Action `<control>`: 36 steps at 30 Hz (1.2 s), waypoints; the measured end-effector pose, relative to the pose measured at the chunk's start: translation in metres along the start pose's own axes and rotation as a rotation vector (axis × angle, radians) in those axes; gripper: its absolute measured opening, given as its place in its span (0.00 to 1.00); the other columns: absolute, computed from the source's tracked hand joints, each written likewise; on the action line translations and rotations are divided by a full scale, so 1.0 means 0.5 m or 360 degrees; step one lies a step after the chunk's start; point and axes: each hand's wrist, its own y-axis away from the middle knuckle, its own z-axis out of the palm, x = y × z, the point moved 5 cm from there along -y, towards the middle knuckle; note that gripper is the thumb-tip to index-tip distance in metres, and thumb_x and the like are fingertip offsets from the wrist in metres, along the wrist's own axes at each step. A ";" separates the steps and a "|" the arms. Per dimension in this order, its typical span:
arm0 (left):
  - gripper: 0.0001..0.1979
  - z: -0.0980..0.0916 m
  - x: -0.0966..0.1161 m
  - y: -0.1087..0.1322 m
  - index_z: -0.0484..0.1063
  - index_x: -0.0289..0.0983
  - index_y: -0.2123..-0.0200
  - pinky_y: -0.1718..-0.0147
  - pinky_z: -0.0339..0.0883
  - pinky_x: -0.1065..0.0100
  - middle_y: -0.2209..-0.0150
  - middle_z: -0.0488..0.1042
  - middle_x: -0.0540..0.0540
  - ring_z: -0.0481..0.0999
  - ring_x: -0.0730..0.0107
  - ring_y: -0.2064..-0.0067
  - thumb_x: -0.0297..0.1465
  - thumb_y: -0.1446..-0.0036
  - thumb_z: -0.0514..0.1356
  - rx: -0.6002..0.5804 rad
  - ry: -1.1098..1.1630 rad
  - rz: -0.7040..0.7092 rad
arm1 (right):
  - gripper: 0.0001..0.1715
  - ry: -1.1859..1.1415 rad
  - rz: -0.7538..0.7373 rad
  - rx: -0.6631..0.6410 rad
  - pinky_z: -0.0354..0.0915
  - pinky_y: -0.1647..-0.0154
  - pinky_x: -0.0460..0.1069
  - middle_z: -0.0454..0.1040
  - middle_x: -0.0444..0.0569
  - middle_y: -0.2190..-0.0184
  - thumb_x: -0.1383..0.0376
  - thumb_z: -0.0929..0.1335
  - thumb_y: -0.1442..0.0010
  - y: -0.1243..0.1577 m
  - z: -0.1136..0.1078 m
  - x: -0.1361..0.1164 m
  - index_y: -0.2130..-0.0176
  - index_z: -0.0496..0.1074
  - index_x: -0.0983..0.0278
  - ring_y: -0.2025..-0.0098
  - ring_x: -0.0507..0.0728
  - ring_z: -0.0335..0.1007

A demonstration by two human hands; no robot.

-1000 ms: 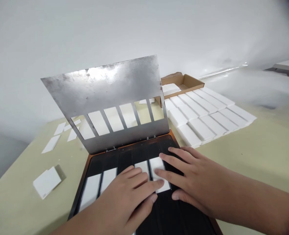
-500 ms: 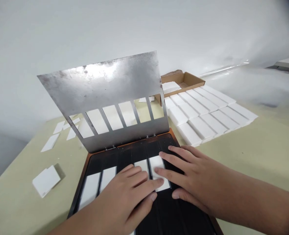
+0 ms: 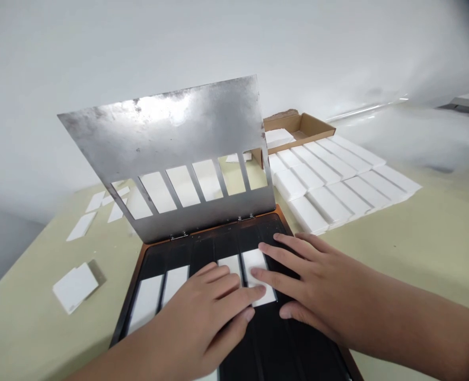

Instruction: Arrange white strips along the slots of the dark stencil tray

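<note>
A black slotted tray [image 3: 274, 338] with an orange-brown edge lies under both hands. My left hand [image 3: 214, 312] rests over its middle, most fingers bent and the index fingertip touching a white card [image 3: 251, 257]. From the right, my right hand [image 3: 314, 278] reaches in with fingers spread, two fingertips on that same card. Beside it lies another white card [image 3: 230, 261], partly behind my left fingers. Two more white strips [image 3: 146, 299] sit in the left slots. Hinged to the tray's far edge, a metal plate [image 3: 163, 135] with a row of cut-out windows stands raised.
Stacked white cards [image 3: 333, 196] fill the table's right rear, in front of a cardboard box [image 3: 316, 128] with white pieces inside. To the left lie a small white stack [image 3: 75, 286] and several loose white strips [image 3: 81, 226]. A pale wall rises behind.
Both hands keep their places on the card. The whole view has shifted slightly, with the tray, plate and stacks a little higher in the picture.
</note>
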 end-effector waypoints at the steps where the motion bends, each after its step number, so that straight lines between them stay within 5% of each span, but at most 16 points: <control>1: 0.17 -0.001 0.001 -0.001 0.70 0.42 0.38 0.60 0.62 0.58 0.63 0.73 0.48 0.71 0.61 0.62 0.26 0.27 0.55 0.0006 0.0003 0.0002 | 0.27 -0.0001 0.0000 -0.0005 0.69 0.38 0.71 0.66 0.52 0.29 0.51 0.62 0.23 0.000 -0.001 0.000 0.30 0.65 0.54 0.30 0.73 0.63; 36: 0.13 -0.005 0.002 -0.005 0.73 0.40 0.44 0.60 0.62 0.60 0.65 0.73 0.47 0.71 0.62 0.63 0.27 0.27 0.54 0.0027 0.0008 0.0004 | 0.29 0.0021 -0.0014 -0.0049 0.66 0.36 0.69 0.64 0.53 0.28 0.54 0.65 0.24 0.005 -0.007 0.001 0.29 0.64 0.55 0.30 0.72 0.62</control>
